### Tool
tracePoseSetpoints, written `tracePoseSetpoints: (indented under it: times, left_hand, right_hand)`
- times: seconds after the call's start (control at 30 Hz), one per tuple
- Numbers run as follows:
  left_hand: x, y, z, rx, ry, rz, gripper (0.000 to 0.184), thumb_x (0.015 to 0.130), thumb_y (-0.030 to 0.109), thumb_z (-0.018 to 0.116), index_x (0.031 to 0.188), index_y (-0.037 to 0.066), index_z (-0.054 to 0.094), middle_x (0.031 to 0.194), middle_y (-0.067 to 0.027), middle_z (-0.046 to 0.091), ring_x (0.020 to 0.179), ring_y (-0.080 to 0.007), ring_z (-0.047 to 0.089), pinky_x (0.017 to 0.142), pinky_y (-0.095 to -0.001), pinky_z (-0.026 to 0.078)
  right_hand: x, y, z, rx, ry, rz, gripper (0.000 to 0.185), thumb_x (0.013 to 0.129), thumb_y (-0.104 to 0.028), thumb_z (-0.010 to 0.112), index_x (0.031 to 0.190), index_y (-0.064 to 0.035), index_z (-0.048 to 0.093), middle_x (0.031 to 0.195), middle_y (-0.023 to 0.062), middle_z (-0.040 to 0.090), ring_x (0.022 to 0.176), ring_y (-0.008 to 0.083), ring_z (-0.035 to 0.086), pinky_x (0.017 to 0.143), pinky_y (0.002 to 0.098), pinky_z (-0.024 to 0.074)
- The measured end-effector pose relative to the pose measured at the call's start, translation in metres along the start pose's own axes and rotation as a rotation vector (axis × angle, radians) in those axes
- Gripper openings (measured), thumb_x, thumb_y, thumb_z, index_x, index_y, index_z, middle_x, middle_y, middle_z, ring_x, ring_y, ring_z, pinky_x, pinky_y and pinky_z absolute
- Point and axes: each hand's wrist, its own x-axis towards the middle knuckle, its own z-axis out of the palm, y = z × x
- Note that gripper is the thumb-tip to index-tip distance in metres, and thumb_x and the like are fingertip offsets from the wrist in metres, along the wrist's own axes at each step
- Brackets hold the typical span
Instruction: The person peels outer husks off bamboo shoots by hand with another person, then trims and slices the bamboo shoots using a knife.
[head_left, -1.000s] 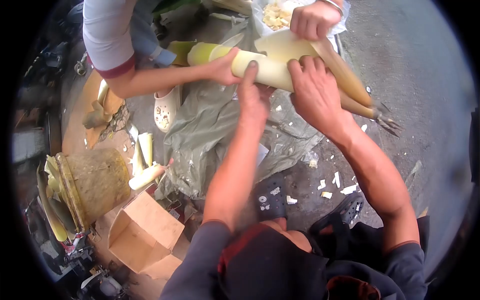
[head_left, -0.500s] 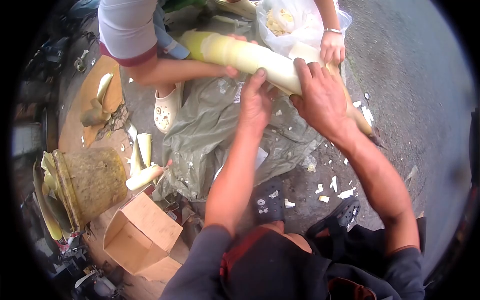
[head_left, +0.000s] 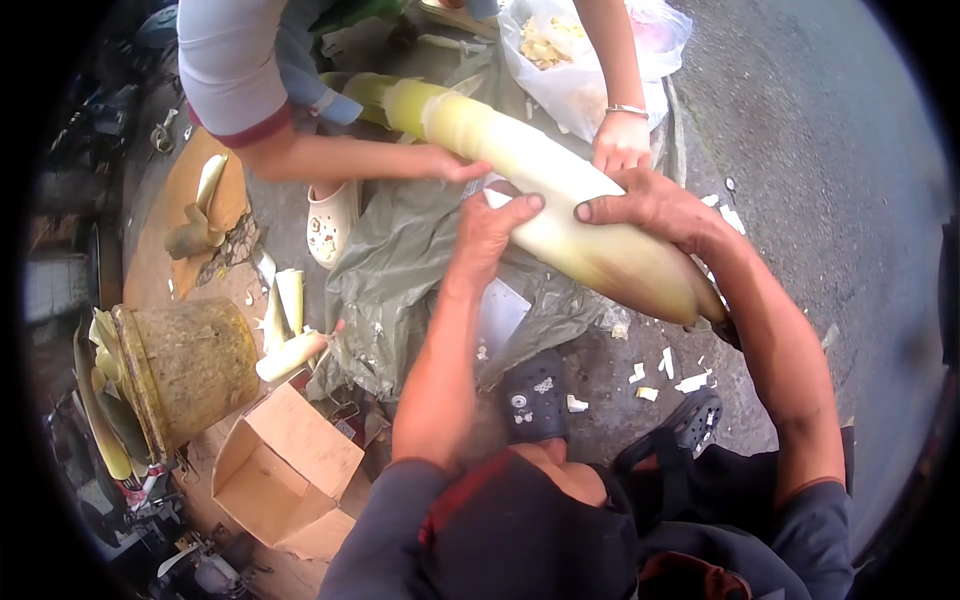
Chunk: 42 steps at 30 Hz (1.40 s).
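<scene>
A large bamboo shoot lies slantwise across both my hands, pale yellow in the middle, green at the upper end and brownish at its lower right tip. My left hand grips its near side, thumb on top and the other fingers hidden beneath. From the right, my right hand clasps it, thumb laid over the pale surface. A co-worker's one hand touches the shoot's far side. That person's braceleted other hand is close to my right hand; what it holds is hidden.
Under the shoot spreads a grey-green plastic sheet. A white plastic bag of pale pieces stands at the back. At left are a dirty yellow bucket, an open cardboard box and cut shoot pieces. Pale scraps litter the ground.
The shoot has swung toward me at its right end, and its brownish tip now shows. My left hand moved left; my right hand shifted right and slightly down. The co-worker's braceleted hand moved left.
</scene>
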Motion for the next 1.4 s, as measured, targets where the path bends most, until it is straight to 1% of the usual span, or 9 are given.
tracePoseSetpoints:
  times: [0.23, 0.47, 0.87, 1.0, 1.07, 1.13, 1.23, 1.3, 1.4]
  left_hand:
    - [-0.011, 0.015, 0.0, 0.442, -0.091, -0.028, 0.033, 0.086, 0.018, 0.077, 0.105, -0.008, 0.071, 0.095, -0.0085, 0.073, 0.088, -0.0145, 0.065, 0.081, -0.0301, 0.051]
    - [-0.017, -0.028, -0.019, -0.05, -0.075, -0.234, 0.054, 0.087, 0.028, 0.079, 0.123, -0.008, 0.062, 0.106, -0.0131, 0.071, 0.096, -0.0199, 0.067, 0.086, -0.0328, 0.052]
    - [0.01, -0.015, 0.008, 0.067, -0.013, -0.186, 0.051, 0.089, 0.024, 0.079, 0.126, -0.006, 0.063, 0.111, -0.0107, 0.071, 0.097, -0.0206, 0.07, 0.085, -0.0322, 0.056]
    - [-0.002, -0.035, 0.004, 0.15, -0.123, -0.159, 0.017, 0.089, 0.01, 0.073, 0.106, 0.006, 0.072, 0.097, -0.0085, 0.071, 0.084, -0.0202, 0.072, 0.075, -0.0347, 0.057]
    - [0.0, -0.062, -0.005, 0.802, -0.497, 0.652, 0.008, 0.086, 0.01, 0.073, 0.093, 0.007, 0.073, 0.087, -0.0087, 0.069, 0.077, -0.0231, 0.071, 0.07, -0.0356, 0.055]
    - [-0.014, -0.047, 0.001, 1.057, -0.396, 0.827, 0.008, 0.084, 0.011, 0.073, 0.091, 0.007, 0.074, 0.083, -0.0093, 0.068, 0.074, -0.0253, 0.07, 0.068, -0.0353, 0.054]
    - [-0.038, -0.029, -0.015, 0.924, -0.181, 0.511, 0.019, 0.079, 0.027, 0.076, 0.087, 0.01, 0.073, 0.084, -0.0067, 0.07, 0.071, -0.0236, 0.068, 0.065, -0.0382, 0.051]
    - [-0.051, -0.038, -0.048, 0.506, 0.053, -0.052, 0.03, 0.077, 0.036, 0.078, 0.093, 0.012, 0.07, 0.089, -0.0068, 0.07, 0.074, -0.0235, 0.067, 0.069, -0.0403, 0.051]
    - [-0.067, 0.006, -0.085, 0.57, 0.164, 0.049, 0.034, 0.087, 0.027, 0.073, 0.113, 0.007, 0.064, 0.101, -0.0059, 0.068, 0.085, -0.0168, 0.065, 0.077, -0.0343, 0.051]
  right_hand:
    - [0.017, 0.019, -0.005, 0.028, 0.015, 0.019, 0.074, 0.098, -0.056, 0.061, 0.133, 0.0089, 0.059, 0.117, 0.0225, 0.069, 0.102, 0.0262, 0.069, 0.09, 0.0366, 0.0536]
    - [0.032, 0.052, -0.002, 0.573, -0.127, 0.111, 0.07, 0.102, -0.049, 0.06, 0.138, 0.0092, 0.052, 0.125, 0.0215, 0.066, 0.107, 0.0266, 0.069, 0.094, 0.0375, 0.0566]
    - [0.033, 0.057, 0.029, 0.154, 0.123, -0.128, 0.082, 0.096, -0.062, 0.06, 0.135, 0.0102, 0.053, 0.117, 0.0247, 0.068, 0.107, 0.0272, 0.067, 0.089, 0.0364, 0.0542]
    - [0.043, 0.055, 0.025, 0.201, 0.035, -0.078, 0.083, 0.096, -0.061, 0.06, 0.136, 0.0106, 0.053, 0.119, 0.0262, 0.068, 0.111, 0.0288, 0.066, 0.093, 0.0384, 0.0526]
    - [0.045, 0.048, 0.023, 0.146, 0.015, -0.029, 0.084, 0.096, -0.062, 0.06, 0.138, 0.01, 0.053, 0.12, 0.0261, 0.068, 0.112, 0.0291, 0.066, 0.096, 0.0391, 0.0516]
    - [0.046, 0.046, 0.023, 0.071, 0.073, -0.022, 0.084, 0.095, -0.063, 0.06, 0.138, 0.0084, 0.054, 0.121, 0.0249, 0.068, 0.112, 0.0289, 0.066, 0.098, 0.0394, 0.0508]
    - [0.064, 0.071, 0.016, 0.029, 0.098, -0.009, 0.083, 0.094, -0.064, 0.061, 0.138, 0.0053, 0.056, 0.122, 0.0229, 0.068, 0.11, 0.0291, 0.067, 0.099, 0.0391, 0.0499]
    - [0.076, 0.087, 0.007, 0.011, 0.069, 0.02, 0.079, 0.093, -0.061, 0.065, 0.138, 0.0041, 0.057, 0.122, 0.0218, 0.068, 0.11, 0.0285, 0.066, 0.099, 0.0392, 0.0497]
    - [0.077, 0.107, 0.002, 0.002, 0.025, -0.042, 0.068, 0.088, -0.038, 0.079, 0.138, 0.0019, 0.058, 0.123, 0.0213, 0.069, 0.113, 0.0289, 0.066, 0.1, 0.0396, 0.0493]
